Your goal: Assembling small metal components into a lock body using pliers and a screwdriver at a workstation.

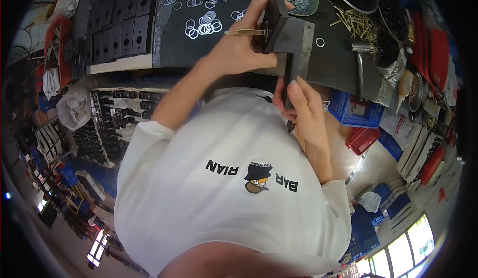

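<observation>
My left hand [233, 54] is closed around a black rectangular plate [277, 16], held upright on edge at the bench's near side. A thin brass-coloured rod [244, 32] sticks out leftward from the plate across my fingers. Directly right of the plate is a grey metal block [295, 35], with a dark flat bar [290, 68] running from it toward me. My right hand [308, 109] grips the near end of this bar, thumb on top. A small black and yellow piece [292, 126] shows under the right palm; its kind is unclear.
Loose white rings [206, 26] lie on the dark bench [174, 51], left of my hands. Black plates [122, 29] are stacked further left. A green tray [311, 1] of small metal parts stands behind. Brass rods [356, 21] and a hammer [360, 61] lie right; a blue crate [356, 111] sits below.
</observation>
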`<state>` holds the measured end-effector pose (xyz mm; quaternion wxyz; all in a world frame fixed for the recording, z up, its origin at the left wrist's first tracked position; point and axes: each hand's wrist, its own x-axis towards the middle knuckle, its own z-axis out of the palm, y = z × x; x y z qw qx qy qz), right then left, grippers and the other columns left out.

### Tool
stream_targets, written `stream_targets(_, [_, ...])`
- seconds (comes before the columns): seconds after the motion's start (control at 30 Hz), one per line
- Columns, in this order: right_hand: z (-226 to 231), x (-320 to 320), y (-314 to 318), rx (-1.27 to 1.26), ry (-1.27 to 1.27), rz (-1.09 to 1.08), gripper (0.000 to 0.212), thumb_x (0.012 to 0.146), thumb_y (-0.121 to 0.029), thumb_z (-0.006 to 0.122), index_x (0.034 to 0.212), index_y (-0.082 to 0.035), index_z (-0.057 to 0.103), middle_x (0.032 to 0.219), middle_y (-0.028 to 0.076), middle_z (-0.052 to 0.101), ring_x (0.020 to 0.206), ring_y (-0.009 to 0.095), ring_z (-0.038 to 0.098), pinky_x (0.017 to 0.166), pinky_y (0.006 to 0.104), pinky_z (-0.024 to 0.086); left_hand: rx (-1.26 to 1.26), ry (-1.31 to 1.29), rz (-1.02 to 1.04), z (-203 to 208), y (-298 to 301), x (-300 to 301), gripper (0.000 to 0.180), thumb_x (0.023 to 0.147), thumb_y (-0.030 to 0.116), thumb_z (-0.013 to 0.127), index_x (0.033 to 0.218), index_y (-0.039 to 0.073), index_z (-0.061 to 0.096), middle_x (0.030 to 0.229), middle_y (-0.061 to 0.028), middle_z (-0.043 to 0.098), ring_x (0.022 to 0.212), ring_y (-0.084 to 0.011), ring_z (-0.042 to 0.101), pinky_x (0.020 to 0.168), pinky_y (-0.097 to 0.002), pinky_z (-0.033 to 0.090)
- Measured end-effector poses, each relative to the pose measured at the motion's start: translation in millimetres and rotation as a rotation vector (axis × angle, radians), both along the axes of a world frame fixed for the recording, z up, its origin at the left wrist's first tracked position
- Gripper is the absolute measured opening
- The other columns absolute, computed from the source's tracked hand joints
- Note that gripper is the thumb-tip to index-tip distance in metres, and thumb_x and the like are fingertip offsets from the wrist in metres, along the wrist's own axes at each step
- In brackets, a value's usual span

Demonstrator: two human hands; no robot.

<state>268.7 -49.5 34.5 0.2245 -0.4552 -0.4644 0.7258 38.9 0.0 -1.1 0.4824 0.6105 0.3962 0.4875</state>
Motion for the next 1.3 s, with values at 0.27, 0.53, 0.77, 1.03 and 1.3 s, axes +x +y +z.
stream_targets(0.27, [-16, -20, 8, 0.535, -0.277, 0.0, 0.037, 0.103, -0.029, 0.074, 0.123, 0.001, 0.062, 0.084, 0.002, 0.065, 0.068, 0.009, 0.052, 0.062, 0.0253, 0.042, -0.442, -0.896, -0.103, 6, -8, 6, 0.075, 0.088, 0.011, 0.065, 0.158, 0.012, 0.04, 0.084, -0.0039, 0.061, 0.053, -0.0064, 0.045, 0.039, -0.0224, 0.036])
stream_targets(0.53, [0, -19, 27, 0.357, -0.383, 0.144, 0.035, 0.085, -0.012, 0.088, 0.111, 0.003, 0.069, 0.079, 0.001, 0.061, 0.073, 0.007, 0.051, 0.066, 0.0273, 0.044, -0.441, -0.775, 0.103, 29, -36, -7, 0.061, 0.089, 0.008, 0.063, 0.148, 0.012, 0.05, 0.082, -0.0041, 0.064, 0.044, -0.0113, 0.056, 0.041, -0.0253, 0.044])
stream_targets(0.77, [-10, -25, 53, 0.458, -0.279, 0.35, 0.031, 0.092, -0.017, 0.083, 0.113, 0.002, 0.07, 0.088, 0.001, 0.063, 0.078, 0.01, 0.053, 0.07, 0.0253, 0.044, -0.305, -0.757, 0.263, 45, -74, -31, 0.063, 0.092, 0.005, 0.07, 0.151, 0.011, 0.049, 0.085, -0.0024, 0.066, 0.046, -0.0081, 0.053, 0.042, -0.0249, 0.044])
stream_targets(1.03, [-17, 36, 131, 0.647, 0.1, -0.074, 0.035, 0.113, -0.036, 0.055, 0.112, -0.001, 0.062, 0.1, 0.011, 0.062, 0.077, 0.018, 0.053, 0.067, 0.0319, 0.042, -0.204, 0.018, 1.851, -45, -228, -201, 0.039, 0.082, 0.028, 0.092, 0.102, 0.0, 0.073, 0.086, -0.0067, 0.076, 0.062, -0.0125, 0.066, 0.055, -0.0284, 0.053])
stream_targets(1.3, [-58, 54, 141, 0.48, 0.169, -0.254, 0.05, 0.116, -0.046, 0.045, 0.114, 0.001, 0.062, 0.095, 0.009, 0.056, 0.077, 0.017, 0.051, 0.066, 0.0305, 0.04, -0.568, 0.168, 2.326, -227, -320, -317, 0.046, 0.08, 0.019, 0.084, 0.118, -0.004, 0.068, 0.084, -0.0149, 0.078, 0.074, -0.0249, 0.075, 0.076, -0.04, 0.058])
